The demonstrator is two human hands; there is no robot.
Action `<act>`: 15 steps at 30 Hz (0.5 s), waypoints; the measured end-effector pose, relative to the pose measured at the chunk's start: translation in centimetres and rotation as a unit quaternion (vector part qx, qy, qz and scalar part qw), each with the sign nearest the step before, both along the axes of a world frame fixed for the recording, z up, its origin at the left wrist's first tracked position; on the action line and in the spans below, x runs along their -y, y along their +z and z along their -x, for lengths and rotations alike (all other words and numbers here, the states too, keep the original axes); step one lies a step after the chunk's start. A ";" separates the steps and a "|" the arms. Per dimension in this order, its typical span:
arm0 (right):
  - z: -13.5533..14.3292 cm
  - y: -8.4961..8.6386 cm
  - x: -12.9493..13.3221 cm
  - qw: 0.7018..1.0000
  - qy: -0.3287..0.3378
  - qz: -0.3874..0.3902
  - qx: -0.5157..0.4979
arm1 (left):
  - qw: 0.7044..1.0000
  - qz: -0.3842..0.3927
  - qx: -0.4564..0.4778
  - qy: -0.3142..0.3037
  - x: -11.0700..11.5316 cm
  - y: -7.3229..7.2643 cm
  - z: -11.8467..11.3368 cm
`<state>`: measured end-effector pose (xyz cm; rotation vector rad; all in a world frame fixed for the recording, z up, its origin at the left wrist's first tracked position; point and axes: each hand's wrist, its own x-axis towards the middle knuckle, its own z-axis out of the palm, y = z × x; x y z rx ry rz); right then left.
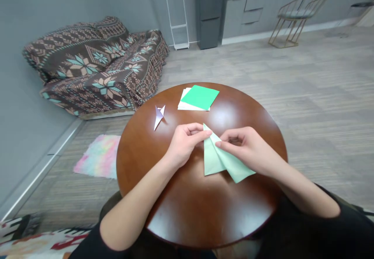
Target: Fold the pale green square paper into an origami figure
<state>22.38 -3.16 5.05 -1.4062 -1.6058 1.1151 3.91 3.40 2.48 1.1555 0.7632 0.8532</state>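
Note:
A pale green sheet of folded paper (pixel 214 161) is held just above the round brown table (pixel 187 208), its pointed tip towards the far side and two flaps fanning out towards me. My left hand (pixel 187 138) pinches it near the tip, thumb on top. Along the right-hand fold, my right hand (pixel 244 146) grips the paper between thumb and fingers. The fingers behind the paper are partly hidden. Beyond my left hand lies a small folded purple and white paper figure (pixel 159 117). Further back, a bright green sheet (pixel 201 97) rests on white sheets (pixel 187 106).
On the left is a sofa (pixel 102 64) under a patterned cover, with a fluffy pastel rug (pixel 99 157) on the floor nearby. A gold-framed chair (pixel 298 15) stands by grey cabinets (pixel 251 11) at the back right.

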 end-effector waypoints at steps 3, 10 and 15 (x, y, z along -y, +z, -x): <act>0.0 0.1 0.1 1.000 0.004 -0.003 0.024 | 1.000 0.015 0.011 0.009 0.0 0.3 0.0; -0.1 0.1 0.2 0.999 0.012 -0.003 0.030 | 0.999 0.033 0.029 0.012 -0.3 0.4 0.2; -0.1 0.1 0.2 0.999 0.008 -0.007 0.043 | 0.999 0.033 0.033 0.023 -0.5 0.5 0.3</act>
